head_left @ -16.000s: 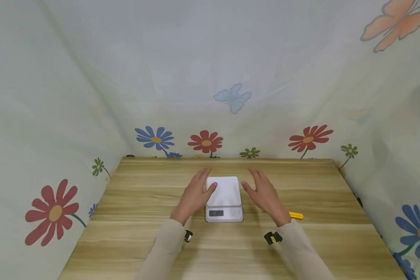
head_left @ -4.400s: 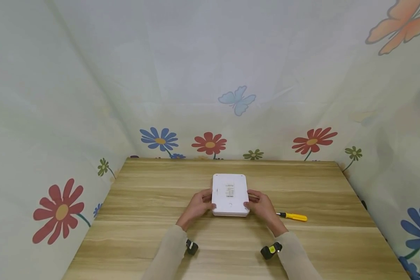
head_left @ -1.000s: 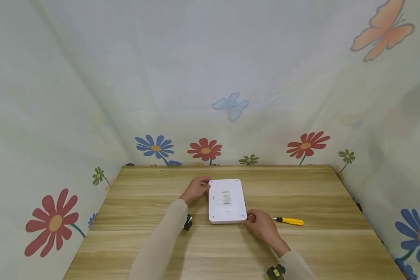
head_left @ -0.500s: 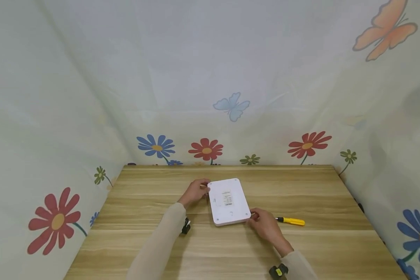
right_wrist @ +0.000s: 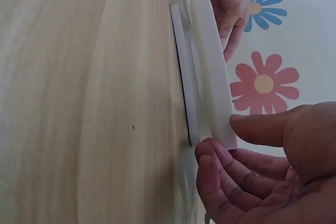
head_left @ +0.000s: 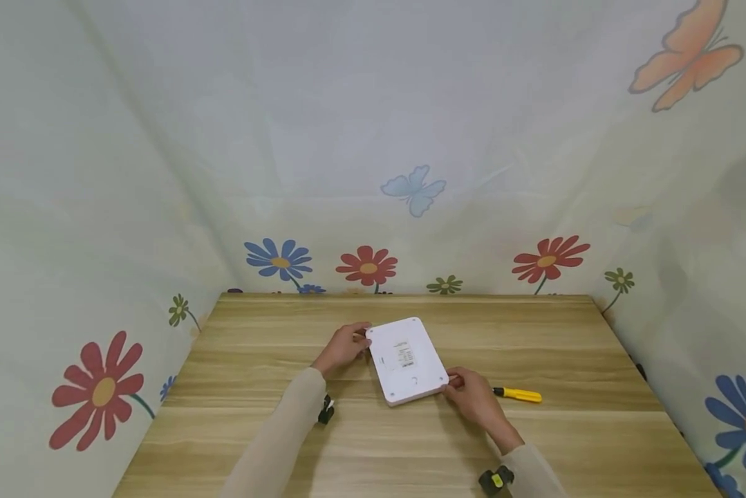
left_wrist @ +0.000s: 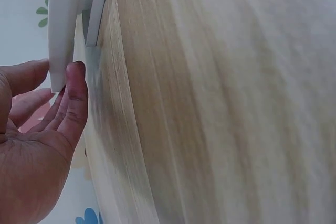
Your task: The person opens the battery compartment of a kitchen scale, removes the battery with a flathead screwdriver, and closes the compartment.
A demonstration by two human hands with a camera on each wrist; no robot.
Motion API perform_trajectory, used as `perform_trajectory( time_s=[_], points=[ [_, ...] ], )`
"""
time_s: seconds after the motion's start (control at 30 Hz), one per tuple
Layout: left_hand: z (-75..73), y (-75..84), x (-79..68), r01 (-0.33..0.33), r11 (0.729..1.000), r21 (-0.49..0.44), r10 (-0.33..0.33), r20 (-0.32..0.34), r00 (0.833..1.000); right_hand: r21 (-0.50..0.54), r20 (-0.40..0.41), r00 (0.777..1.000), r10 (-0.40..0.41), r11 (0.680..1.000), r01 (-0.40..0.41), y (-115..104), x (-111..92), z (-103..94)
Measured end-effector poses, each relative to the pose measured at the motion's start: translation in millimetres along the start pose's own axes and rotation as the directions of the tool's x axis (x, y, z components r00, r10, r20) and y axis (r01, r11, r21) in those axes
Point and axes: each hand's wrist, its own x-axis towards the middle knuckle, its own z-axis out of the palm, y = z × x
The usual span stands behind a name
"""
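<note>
A white kitchen scale [head_left: 405,377] lies upside down on the wooden table, its underside with a printed label [head_left: 405,354] and small corner feet facing up. It sits at an angle in the head view. My left hand [head_left: 343,347] pinches its far left corner, thumb above and fingers beneath the edge, as the left wrist view shows. At the near right corner my right hand [head_left: 474,398] grips the body [right_wrist: 215,72] between thumb and fingers. Below the body, the weighing plate [right_wrist: 185,77] is against the tabletop. The display is hidden.
A screwdriver [head_left: 522,395] with a yellow handle lies just right of my right hand, its shaft partly hidden by that hand. Flower-printed cloth [head_left: 373,138] hangs behind the table [head_left: 260,325] and on both sides.
Sixteen seconds ago the scale stood plate up between my hands; by 4.4 seconds ago it was upside down. During the last second both hands have turned it counterclockwise on the table.
</note>
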Motion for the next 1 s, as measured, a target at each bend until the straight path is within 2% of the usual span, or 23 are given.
perform_trajectory(
  time_s=[0.3, 0.47, 0.67, 1.0],
  points=[
    [-2.1, -6.1, -6.9, -0.022, 1.000, -0.018, 0.023, 0.009, 1.000, 0.016, -0.009, 1.000, 0.001, 1.000, 0.000, 2.4, 5.7, -4.8],
    [-2.8, -8.9, -11.6, 0.002, 0.999, -0.045, -0.001, 0.026, 1.000, 0.014, -0.009, 1.000, -0.014, 1.000, 0.014, 3.5, 10.2, -7.8],
    [-3.8, -11.7, -17.1, 0.016, 0.998, -0.068, -0.014, 0.030, 0.999, 0.042, -0.008, 1.000, 0.016, 0.999, -0.016, 3.4, 14.1, -10.4],
    [-2.4, -12.6, -26.9, -0.008, 0.994, -0.108, 0.007, -0.006, 1.000, 0.047, -0.009, 1.000, 0.026, 0.999, -0.026, 3.7, 23.7, -13.2]
  ],
)
